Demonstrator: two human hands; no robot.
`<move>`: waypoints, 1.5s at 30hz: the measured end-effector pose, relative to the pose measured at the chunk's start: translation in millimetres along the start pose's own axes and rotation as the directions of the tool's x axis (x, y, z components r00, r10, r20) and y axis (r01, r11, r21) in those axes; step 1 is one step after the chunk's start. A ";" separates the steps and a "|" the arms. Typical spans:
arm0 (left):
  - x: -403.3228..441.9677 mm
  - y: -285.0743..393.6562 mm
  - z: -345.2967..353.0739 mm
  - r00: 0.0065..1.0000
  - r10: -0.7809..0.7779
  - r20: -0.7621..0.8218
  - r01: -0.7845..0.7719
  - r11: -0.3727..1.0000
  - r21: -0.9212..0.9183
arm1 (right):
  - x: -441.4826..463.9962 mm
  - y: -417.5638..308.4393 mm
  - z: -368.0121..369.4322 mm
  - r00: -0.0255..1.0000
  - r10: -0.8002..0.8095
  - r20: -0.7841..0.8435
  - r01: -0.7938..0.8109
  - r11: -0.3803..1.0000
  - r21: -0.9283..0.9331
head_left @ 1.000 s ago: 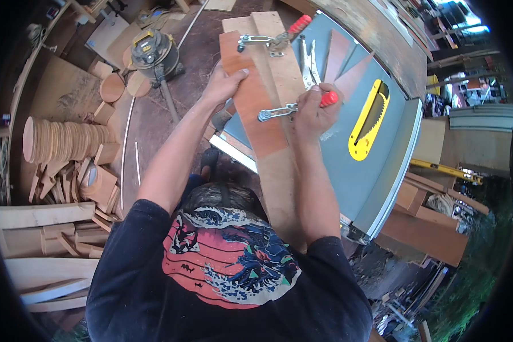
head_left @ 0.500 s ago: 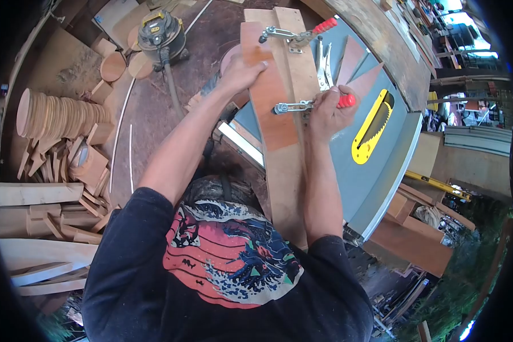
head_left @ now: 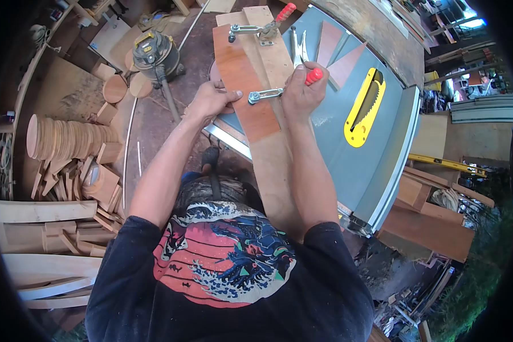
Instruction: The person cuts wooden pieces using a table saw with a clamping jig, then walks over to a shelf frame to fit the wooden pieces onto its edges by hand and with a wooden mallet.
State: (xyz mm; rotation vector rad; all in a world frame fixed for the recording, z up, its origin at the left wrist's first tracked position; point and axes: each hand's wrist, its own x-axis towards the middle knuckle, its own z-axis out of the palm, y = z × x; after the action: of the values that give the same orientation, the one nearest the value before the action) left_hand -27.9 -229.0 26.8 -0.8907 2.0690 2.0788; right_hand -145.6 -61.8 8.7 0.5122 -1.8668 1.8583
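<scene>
A thin reddish-brown board [head_left: 242,74] lies along a longer pale wooden jig [head_left: 273,165] on the table saw. My left hand [head_left: 214,101] pinches the board's left edge, its thumb on top and its other fingers curled at the side. My right hand [head_left: 305,94] is wrapped round the red handle of the nearer toggle clamp [head_left: 266,94], whose tip is over the board. Farther up the jig, a second toggle clamp [head_left: 259,29] reaches over the board with its red handle tilted up. Locking pliers [head_left: 298,48] lie just beyond my right hand.
A toothed saw blade [head_left: 371,100] shows in the yellow insert [head_left: 356,134] to the right of the jig. Two pointed wood offcuts [head_left: 345,65] lie on the grey saw top [head_left: 330,134]. A shop vacuum [head_left: 155,54] stands at upper left, above stacked wooden discs [head_left: 68,137].
My left hand has slid down the board's left edge, nearer the lower clamp. My right hand stays on the red handle. The whole view has shifted a little.
</scene>
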 end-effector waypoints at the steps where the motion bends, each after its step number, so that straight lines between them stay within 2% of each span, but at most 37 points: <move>1: 1.6 -0.4 -1.1 1.000 -0.005 0.007 0.005 1.000 0.015 | -0.3 0.0 -0.3 1.000 -0.014 -0.003 0.014 1.000 -0.011; 4: 3.2 -3.1 -1.6 1.000 0.002 0.011 -0.002 1.000 0.002 | -1.8 -7.7 -1.2 0.990 0.139 -0.022 -0.139 0.990 0.007; 13: 5.0 -5.0 -3.3 1.000 0.005 0.004 -0.005 1.000 0.003 | -1.8 -5.9 -1.8 0.994 0.113 -0.012 -0.113 0.994 -0.006; 16: 2.5 -3.8 -2.8 1.000 0.007 0.005 -0.007 1.000 -0.017 | 1.2 -1.2 -0.8 1.000 -0.008 0.009 0.008 1.000 0.002; 21: 7.3 -8.0 -2.7 0.999 -0.011 -0.031 0.010 1.000 -0.021 | 1.3 1.5 -1.3 1.000 -0.007 0.009 0.007 1.000 -0.017; 31: 6.4 -4.6 -1.8 1.000 -0.019 -0.023 0.018 0.999 -0.043 | 3.2 -0.9 -3.4 0.988 -0.151 0.029 0.154 0.979 -0.133; 34: 7.6 -4.0 -4.7 1.000 -0.012 0.006 0.012 1.000 -0.021 | 2.4 -18.6 -5.8 0.999 -0.001 0.047 0.006 0.994 -0.108; 37: 5.9 1.5 -3.2 1.000 0.002 -0.002 -0.002 1.000 -0.028 | 3.1 -13.1 -6.9 0.996 -0.035 0.085 0.042 0.996 -0.083; 40: 3.0 0.6 -0.7 0.999 0.000 -0.037 0.000 1.000 -0.010 | 2.4 -23.9 -8.1 0.992 0.029 0.125 -0.015 0.993 -0.113; 44: 11.4 -7.8 -5.5 0.998 0.048 0.030 -0.049 0.999 0.016 | 2.2 -19.6 -9.2 0.977 -0.088 0.196 0.133 0.964 -0.230; 45: -1.5 13.9 -5.4 0.999 -0.047 0.004 0.046 0.991 0.129 | 7.3 -23.8 -7.5 0.971 -0.132 0.200 0.180 0.953 -0.244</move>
State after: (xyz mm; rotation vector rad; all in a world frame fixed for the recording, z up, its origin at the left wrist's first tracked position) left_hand -31.0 -234.8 40.3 -0.9019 2.1293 1.8975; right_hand -138.0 -54.4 32.5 0.7343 -2.0831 1.4776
